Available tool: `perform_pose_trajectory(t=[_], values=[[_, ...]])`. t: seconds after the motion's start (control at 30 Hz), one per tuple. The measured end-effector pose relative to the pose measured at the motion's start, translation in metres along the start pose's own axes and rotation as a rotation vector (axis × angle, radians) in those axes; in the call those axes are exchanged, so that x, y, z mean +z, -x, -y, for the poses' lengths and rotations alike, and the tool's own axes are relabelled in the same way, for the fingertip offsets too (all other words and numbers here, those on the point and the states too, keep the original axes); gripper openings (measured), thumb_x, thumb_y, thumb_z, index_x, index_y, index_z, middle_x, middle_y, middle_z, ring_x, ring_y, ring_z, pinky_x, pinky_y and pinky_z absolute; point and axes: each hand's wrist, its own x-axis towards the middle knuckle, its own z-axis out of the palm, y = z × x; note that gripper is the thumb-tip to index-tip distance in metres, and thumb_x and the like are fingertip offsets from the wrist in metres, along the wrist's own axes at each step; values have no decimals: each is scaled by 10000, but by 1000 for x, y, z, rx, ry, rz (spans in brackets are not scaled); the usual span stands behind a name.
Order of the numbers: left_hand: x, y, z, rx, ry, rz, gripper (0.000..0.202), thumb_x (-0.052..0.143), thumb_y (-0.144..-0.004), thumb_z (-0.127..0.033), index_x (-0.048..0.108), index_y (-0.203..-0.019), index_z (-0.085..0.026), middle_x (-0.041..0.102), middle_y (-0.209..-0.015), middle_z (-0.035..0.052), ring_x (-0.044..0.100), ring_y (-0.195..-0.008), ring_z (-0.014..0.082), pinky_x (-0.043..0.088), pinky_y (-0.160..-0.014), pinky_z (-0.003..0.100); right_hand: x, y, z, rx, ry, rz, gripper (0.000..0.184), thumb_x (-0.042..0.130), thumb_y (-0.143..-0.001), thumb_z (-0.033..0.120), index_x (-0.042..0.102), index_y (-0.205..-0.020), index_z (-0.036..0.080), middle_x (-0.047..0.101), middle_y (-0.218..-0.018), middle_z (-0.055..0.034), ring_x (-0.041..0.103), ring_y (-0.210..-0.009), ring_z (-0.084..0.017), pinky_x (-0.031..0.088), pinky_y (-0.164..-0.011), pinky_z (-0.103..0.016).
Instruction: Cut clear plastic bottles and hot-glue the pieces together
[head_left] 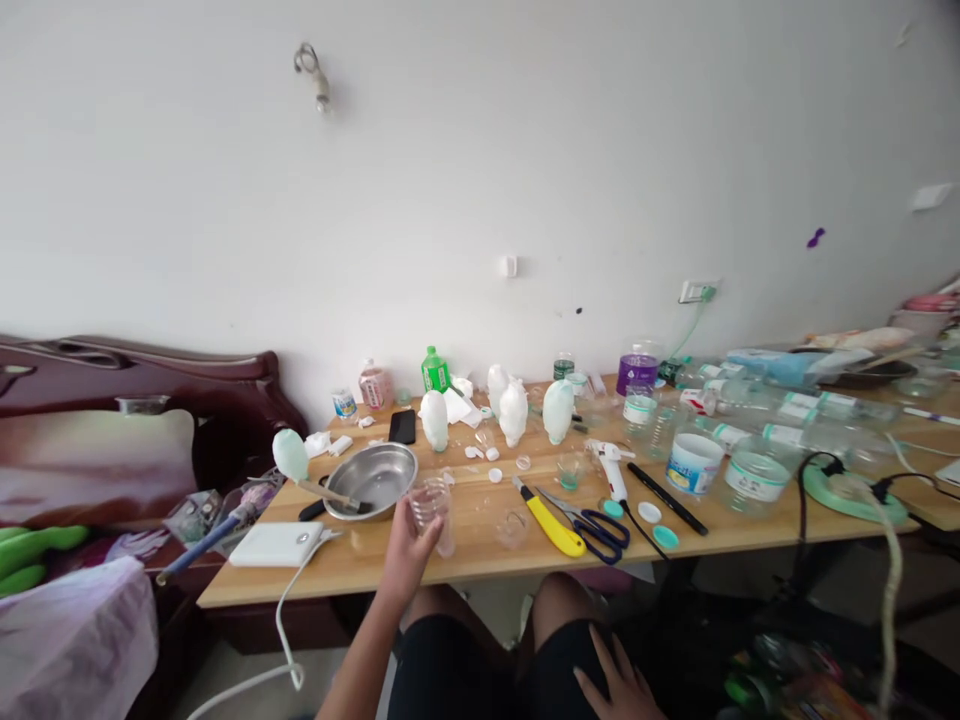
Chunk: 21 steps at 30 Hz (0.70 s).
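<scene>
My left hand [412, 548] is wrapped round a clear ribbed piece of plastic bottle [432, 497], held just above the table's front edge. My right hand [619, 682] rests on my right thigh with its fingers spread, holding nothing. Left of the held piece stands a metal bowl [379, 477] with a brush [337, 496] lying across its rim. To the right lie a yellow-handled utility knife [553, 524], dark blue scissors [597, 532] and a white glue gun [611, 470]. Several white-coated bulb shapes [513, 412] stand farther back.
Clear plastic bottles [795, 410] crowd the table's right side, near a green power strip [855, 495] with cords. A white power bank [276, 544] with a hanging cable sits at the left front corner. Behind are a phone [403, 427] and a green bottle [434, 370].
</scene>
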Motion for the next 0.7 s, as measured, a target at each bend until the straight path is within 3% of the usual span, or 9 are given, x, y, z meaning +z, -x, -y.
perform_pose_trajectory(t=[0.07, 0.13, 0.27, 0.4, 0.5, 0.6, 0.67, 0.7], values=[[8, -8, 7, -17, 12, -21, 526, 621, -805, -524, 436, -1166, -188, 629, -1256, 177, 636, -1152, 275, 484, -995, 448, -7, -17, 2, 9, 26, 39, 790, 362, -850, 598, 309, -1523, 188, 385, -1526, -187, 436, -1353, -379, 392, -1040, -546], [12, -14, 9, -42, -14, -37, 557, 614, -805, -538, 415, -1182, -180, 622, -1251, 183, 653, -1112, 260, 503, -962, 431, -16, -35, 9, 4, 54, 54, 755, 388, -884, 534, 284, -1527, 152, 367, -1537, -190, 348, -1418, -315, 357, -1085, -461], [5, -22, 0, -70, -200, -44, 536, 589, -833, -533, 464, -1200, -163, 655, -1166, 141, 643, -1091, 275, 476, -970, 420, -26, -56, 25, 17, 90, 53, 670, 449, -910, 455, 354, -1488, 130, 520, -1403, -235, 598, -1205, -340, 471, -947, -445], [0, -21, -5, -75, -450, 23, 452, 485, -913, -508, 542, -1213, -176, 660, -1198, 143, 615, -1145, 313, 440, -987, 441, -26, -37, 38, -18, 115, -53, 479, 352, -970, 320, 517, -1324, 44, 638, -1181, -298, 691, -1011, -376, 511, -832, -470], [6, -19, 3, -68, -597, 112, 484, 516, -906, -493, 525, -1277, -184, 620, -1284, 156, 591, -1193, 325, 450, -975, 435, -35, -12, 45, -108, 93, -86, 385, 295, -978, 225, 618, -1145, 97, 712, -989, -230, 726, -897, -337, 534, -757, -413], [16, -20, 12, -55, -709, 189, 585, 599, -865, -473, 471, -1339, -155, 605, -1294, 183, 577, -1207, 352, 465, -954, 443, -61, 11, 55, -212, 49, -94, 375, 269, -997, 241, 631, -1036, 152, 726, -853, -142, 732, -803, -283, 546, -726, -375], [22, -20, 18, -43, -772, 211, 620, 632, -843, -475, 469, -1331, -128, 609, -1275, 203, 561, -1217, 369, 462, -958, 451, -88, 26, 66, -313, -19, -159, 379, 236, -1014, 273, 606, -1026, 191, 718, -931, -112, 709, -917, -239, 540, -814, -348], [25, -20, 20, -37, -798, 212, 614, 634, -842, -481, 480, -1316, -122, 612, -1265, 206, 561, -1212, 374, 463, -956, 454, -103, 32, 73, -434, -144, -259, 341, 262, -1005, 256, 594, -1056, 192, 709, -985, -117, 691, -969, -230, 535, -851, -348]])
